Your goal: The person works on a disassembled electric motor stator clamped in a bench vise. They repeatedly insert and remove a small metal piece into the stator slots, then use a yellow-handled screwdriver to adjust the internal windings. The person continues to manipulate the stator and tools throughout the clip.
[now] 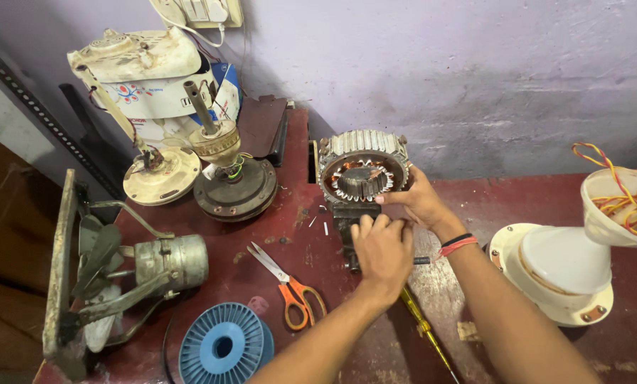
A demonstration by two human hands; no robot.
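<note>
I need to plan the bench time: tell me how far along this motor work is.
Done: the stator is stripped bare, stands on edge on a dark block, and copper winding shows in its slots. In hand: the right hand steadies the stator's lower edge, and the left hand works at the block below it. Left: the blue spool and orange-handled scissors lie untouched; how many slots lack wire is unclear.

Lilac plastered wall [475,78] filling upper frame, paint flaking w/ grey patches. Dark red worktop [517,206] stretching across lower frame, scuffed. Switchboard [201,11] hanging top centre-left. Soft daylight falling evenly.
</note>
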